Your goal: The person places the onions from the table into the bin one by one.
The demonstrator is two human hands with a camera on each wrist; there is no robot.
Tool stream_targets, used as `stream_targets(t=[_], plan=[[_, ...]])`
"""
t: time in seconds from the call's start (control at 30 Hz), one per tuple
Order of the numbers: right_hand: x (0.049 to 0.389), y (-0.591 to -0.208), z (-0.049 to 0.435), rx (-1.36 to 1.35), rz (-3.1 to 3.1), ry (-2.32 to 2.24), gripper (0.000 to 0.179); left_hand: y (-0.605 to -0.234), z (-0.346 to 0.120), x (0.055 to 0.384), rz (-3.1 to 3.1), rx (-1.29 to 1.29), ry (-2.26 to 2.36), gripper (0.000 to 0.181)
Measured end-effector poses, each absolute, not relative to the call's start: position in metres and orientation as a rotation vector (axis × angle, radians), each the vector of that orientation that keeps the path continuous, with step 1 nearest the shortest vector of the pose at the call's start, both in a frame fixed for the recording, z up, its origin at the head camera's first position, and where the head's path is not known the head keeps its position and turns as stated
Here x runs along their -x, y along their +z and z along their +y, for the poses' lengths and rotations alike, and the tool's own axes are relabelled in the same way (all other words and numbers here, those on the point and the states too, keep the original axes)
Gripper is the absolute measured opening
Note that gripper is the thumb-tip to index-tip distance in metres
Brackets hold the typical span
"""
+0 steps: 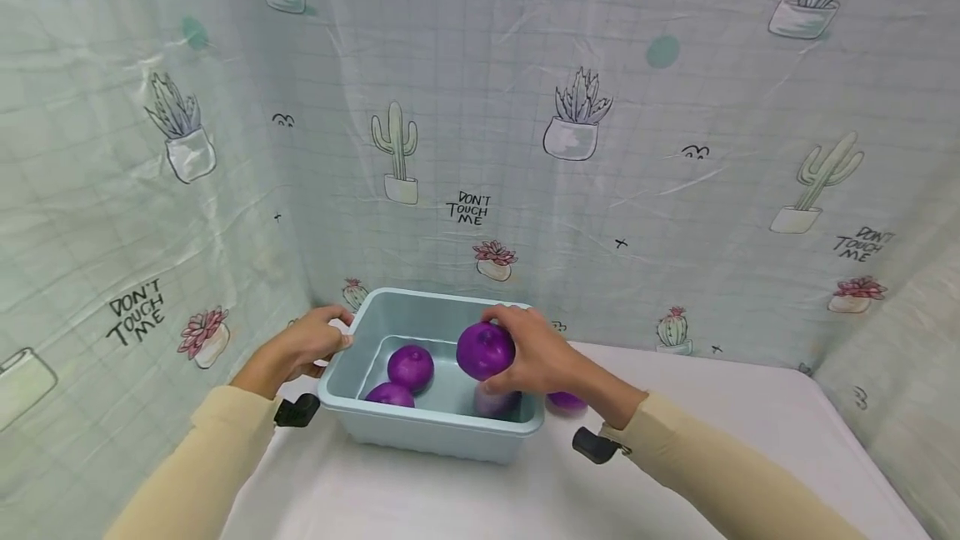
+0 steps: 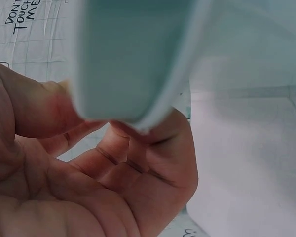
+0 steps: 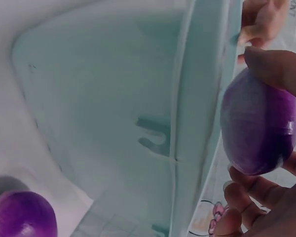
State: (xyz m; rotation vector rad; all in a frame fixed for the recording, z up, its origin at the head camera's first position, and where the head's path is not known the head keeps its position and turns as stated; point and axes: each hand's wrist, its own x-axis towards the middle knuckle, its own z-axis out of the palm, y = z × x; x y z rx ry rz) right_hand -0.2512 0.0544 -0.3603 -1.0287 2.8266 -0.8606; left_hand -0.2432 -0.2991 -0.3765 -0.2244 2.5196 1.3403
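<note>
My left hand (image 1: 306,343) grips the bin (image 1: 431,435) at left; my right hand (image 1: 536,348) pinches an onion (image 1: 483,349), whose glossy skin might slip.

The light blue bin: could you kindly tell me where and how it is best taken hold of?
I'd probably take the bin by its rim at both short ends, from left and right: the rim juts out above the tapering body, and the left hand holds one end.

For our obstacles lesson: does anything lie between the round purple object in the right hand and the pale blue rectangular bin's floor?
Possibly: in the head view, a paler purple round object shows inside the bin, below the held one.
</note>
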Motion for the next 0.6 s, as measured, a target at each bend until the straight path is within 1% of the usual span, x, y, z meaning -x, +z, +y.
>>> stream_targets(t=[0.3, 0.6], plan=[[0.273, -0.361, 0.027, 0.983, 2.810, -0.715, 0.079, -0.379, -0.296, 0.242, 2.514, 0.248, 1.343, 0.034], [0.292, -0.347, 0.012, 1.005, 2.804, -0.626, 0.077, -0.376, -0.296, 0.243, 2.507, 0.245, 1.347, 0.036]])
